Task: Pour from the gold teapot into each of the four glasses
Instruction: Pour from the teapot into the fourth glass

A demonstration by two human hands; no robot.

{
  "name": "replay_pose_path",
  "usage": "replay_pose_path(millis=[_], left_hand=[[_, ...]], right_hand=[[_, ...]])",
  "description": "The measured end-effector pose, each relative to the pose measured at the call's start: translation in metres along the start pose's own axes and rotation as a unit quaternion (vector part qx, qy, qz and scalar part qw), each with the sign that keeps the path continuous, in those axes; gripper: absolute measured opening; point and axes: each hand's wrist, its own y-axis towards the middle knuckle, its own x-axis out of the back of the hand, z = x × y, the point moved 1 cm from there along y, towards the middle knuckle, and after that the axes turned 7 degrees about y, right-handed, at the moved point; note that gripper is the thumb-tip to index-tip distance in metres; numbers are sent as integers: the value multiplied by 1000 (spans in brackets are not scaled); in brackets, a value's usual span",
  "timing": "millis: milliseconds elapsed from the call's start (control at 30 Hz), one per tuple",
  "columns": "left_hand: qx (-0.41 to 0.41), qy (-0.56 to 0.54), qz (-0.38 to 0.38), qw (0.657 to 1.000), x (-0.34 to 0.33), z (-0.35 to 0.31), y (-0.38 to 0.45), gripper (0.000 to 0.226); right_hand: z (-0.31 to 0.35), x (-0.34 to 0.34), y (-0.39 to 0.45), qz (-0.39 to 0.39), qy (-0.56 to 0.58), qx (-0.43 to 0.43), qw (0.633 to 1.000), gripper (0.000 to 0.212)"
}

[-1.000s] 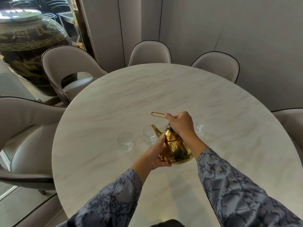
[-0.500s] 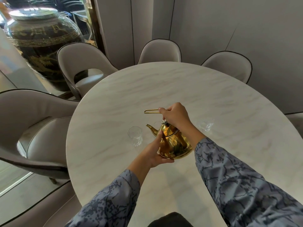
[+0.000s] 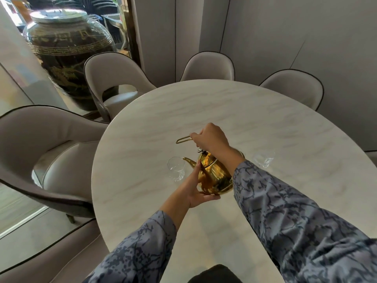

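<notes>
The gold teapot (image 3: 215, 176) is held tilted above the round marble table (image 3: 142, 139), its spout tip at the rim of a clear glass (image 3: 176, 169) on its left. My right hand (image 3: 210, 139) grips the teapot's thin wire handle from above. My left hand (image 3: 193, 190) cups the pot's belly from below and from the left. Another clear glass (image 3: 263, 160) stands to the right, beyond my right forearm. The pot and my arms hide any other glasses.
Several beige upholstered chairs (image 3: 114, 78) ring the table's far and left sides. A large dark lidded jar (image 3: 67, 52) stands behind glass at the back left. Grey wall panels close off the back.
The teapot has shifted left, past one glass, so its spout now reaches the leftmost glass. The view has swung left; both hands keep their hold.
</notes>
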Motion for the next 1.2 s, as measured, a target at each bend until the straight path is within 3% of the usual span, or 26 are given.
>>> replay_pose_path(millis=[200, 967, 1200], left_hand=[[9, -20, 19, 1000, -3, -2, 1, 83], [50, -38, 46, 997, -8, 1, -1, 79], [47, -35, 37, 998, -10, 2, 2, 93]], right_hand=[[7, 4, 4, -1, -9, 2, 1000, 39], [18, 10, -1, 27, -45, 7, 999, 30], [17, 13, 0, 29, -42, 8, 999, 29]])
